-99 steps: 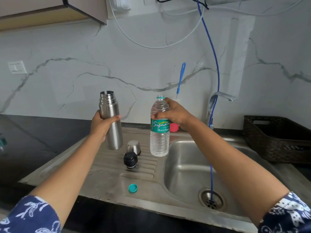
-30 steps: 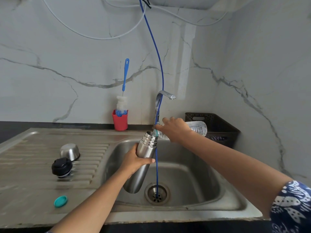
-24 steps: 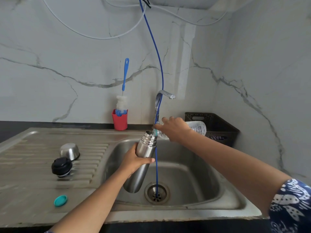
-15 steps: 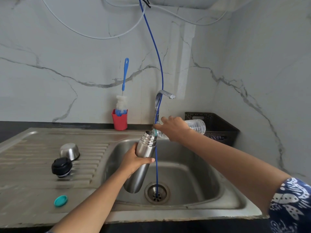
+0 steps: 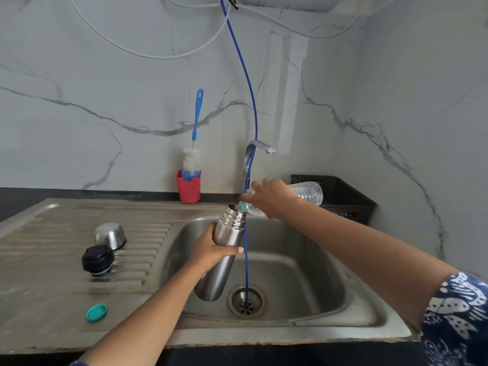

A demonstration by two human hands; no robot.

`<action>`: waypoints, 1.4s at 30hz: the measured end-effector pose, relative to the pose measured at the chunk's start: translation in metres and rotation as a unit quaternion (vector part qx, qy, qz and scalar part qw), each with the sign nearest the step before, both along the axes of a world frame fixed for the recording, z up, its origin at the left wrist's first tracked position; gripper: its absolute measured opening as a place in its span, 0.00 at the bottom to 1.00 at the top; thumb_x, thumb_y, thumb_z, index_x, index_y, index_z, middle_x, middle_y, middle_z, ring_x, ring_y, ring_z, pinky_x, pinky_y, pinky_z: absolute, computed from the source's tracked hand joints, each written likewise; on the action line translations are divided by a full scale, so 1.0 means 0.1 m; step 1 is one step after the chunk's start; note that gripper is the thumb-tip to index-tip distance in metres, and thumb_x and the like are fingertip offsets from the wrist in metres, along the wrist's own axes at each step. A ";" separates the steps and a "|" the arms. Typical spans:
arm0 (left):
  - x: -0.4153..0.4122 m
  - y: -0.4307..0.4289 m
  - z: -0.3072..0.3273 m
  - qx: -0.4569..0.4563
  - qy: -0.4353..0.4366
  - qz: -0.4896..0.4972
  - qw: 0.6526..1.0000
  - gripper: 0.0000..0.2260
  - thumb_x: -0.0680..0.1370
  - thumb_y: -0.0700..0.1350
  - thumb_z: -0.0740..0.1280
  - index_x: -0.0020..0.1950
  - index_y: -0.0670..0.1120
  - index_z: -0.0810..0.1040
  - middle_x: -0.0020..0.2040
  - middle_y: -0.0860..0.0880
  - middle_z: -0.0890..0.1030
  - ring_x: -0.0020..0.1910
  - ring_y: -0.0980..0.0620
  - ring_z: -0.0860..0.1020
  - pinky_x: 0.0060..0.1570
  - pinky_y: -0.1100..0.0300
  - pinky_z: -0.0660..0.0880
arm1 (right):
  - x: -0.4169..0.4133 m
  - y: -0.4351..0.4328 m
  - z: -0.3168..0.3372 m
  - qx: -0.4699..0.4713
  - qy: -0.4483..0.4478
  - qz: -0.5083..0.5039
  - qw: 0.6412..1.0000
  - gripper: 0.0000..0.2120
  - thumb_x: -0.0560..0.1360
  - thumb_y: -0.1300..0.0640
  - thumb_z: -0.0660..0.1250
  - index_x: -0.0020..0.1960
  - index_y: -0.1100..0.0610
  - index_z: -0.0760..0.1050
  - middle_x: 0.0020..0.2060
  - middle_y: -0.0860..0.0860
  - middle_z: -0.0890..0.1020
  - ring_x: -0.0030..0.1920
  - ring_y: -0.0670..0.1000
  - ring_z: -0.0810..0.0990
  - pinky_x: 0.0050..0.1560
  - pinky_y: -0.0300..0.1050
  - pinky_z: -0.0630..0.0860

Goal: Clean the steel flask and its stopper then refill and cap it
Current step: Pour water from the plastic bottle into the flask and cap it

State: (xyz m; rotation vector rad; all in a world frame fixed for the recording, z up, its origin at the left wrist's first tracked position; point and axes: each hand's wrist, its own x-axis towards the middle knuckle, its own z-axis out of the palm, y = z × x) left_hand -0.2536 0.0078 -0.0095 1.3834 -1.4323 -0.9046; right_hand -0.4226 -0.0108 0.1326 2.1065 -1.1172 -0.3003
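The flask (image 5: 217, 280) and the bottle (image 5: 307, 192) had moved from the board (image 5: 47, 294) on the left to over the sink (image 5: 303, 273).
The left hand (image 5: 211, 253) had its fingers wrapped round the middle of the flask, which leaned with its open mouth up and to the right. The right hand (image 5: 272, 198) gripped the bottle near its neck and held it tipped almost flat, mouth at the flask's rim. The stopper (image 5: 97, 260) sat on the board, well apart. Water could miss the small mouth and run down the side if the bottle slipped or tipped too fast. The blue hose (image 5: 250, 101) hung just beside the flask and could bump it.
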 end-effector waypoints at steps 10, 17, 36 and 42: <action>0.00 0.01 0.00 -0.012 0.010 0.005 1.000 0.30 0.55 0.52 0.80 0.55 0.54 0.75 0.49 0.54 0.83 0.47 0.54 0.81 0.49 0.56 0.78 | 0.04 0.01 0.04 -0.019 0.026 0.009 0.999 0.27 0.78 0.63 0.61 0.73 0.49 0.57 0.58 0.58 0.72 0.54 0.60 0.76 0.47 0.52 0.75; 0.02 0.00 -0.01 -0.019 0.008 0.006 1.000 0.29 0.59 0.48 0.82 0.56 0.53 0.75 0.49 0.54 0.83 0.47 0.54 0.81 0.48 0.57 0.78 | 0.07 0.02 0.07 -0.015 0.037 0.005 0.999 0.29 0.78 0.61 0.63 0.74 0.50 0.56 0.60 0.59 0.71 0.56 0.61 0.76 0.49 0.53 0.75; 0.02 0.01 -0.01 -0.020 0.021 0.003 1.000 0.30 0.54 0.53 0.80 0.54 0.54 0.75 0.48 0.53 0.83 0.47 0.54 0.81 0.49 0.55 0.79 | 0.12 0.15 0.16 -0.014 0.063 0.005 0.998 0.29 0.77 0.61 0.63 0.74 0.49 0.56 0.59 0.59 0.71 0.56 0.60 0.75 0.47 0.50 0.74; 0.02 0.01 -0.02 -0.021 0.034 0.003 0.999 0.30 0.54 0.52 0.81 0.54 0.54 0.76 0.48 0.53 0.84 0.47 0.53 0.82 0.48 0.56 0.79 | 0.14 0.16 0.19 -0.021 0.071 0.005 0.997 0.28 0.77 0.61 0.63 0.73 0.49 0.58 0.59 0.58 0.71 0.55 0.58 0.75 0.42 0.47 0.69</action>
